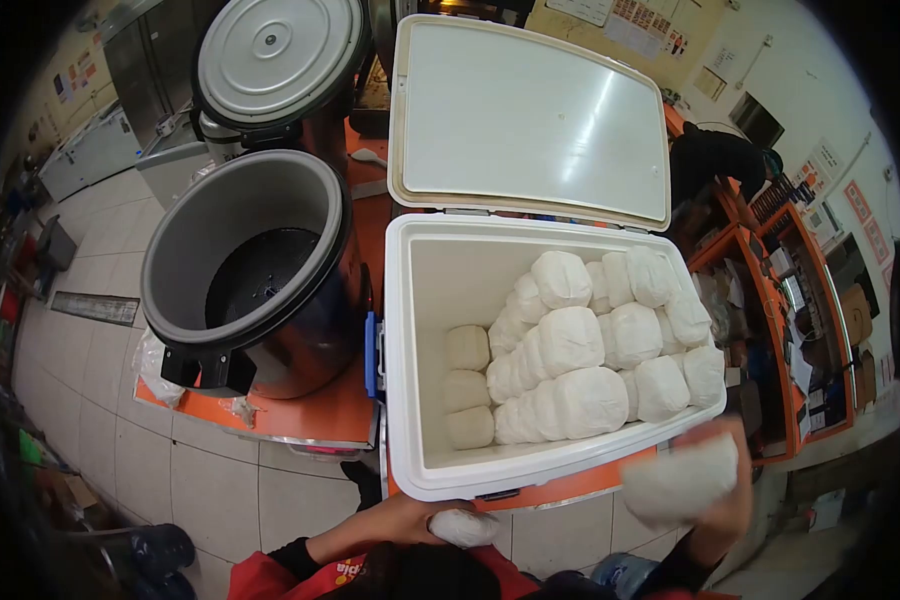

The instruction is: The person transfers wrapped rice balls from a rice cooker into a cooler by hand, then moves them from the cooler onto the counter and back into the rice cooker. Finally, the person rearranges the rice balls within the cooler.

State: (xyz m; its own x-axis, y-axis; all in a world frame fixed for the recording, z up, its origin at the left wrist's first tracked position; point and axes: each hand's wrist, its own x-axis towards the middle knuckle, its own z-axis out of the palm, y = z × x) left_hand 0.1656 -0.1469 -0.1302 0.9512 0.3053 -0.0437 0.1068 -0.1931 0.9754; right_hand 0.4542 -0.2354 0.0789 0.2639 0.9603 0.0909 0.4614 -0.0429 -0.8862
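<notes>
My left hand (408, 520) curls its fingers round a white packet (465, 528) under my chest. My right hand (732, 505) grips a blurred packet (678, 480). Beyond both sets of fingers sits the open cooler (440, 270) holding stacked bundles (580, 340), with the steel pot (255, 195) far left.

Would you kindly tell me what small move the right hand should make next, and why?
Probably lower the right hand and its wrapped white packet into the cooler, toward the bare floor at its left: the right side is already piled high, and the left hand holds another packet.
</notes>
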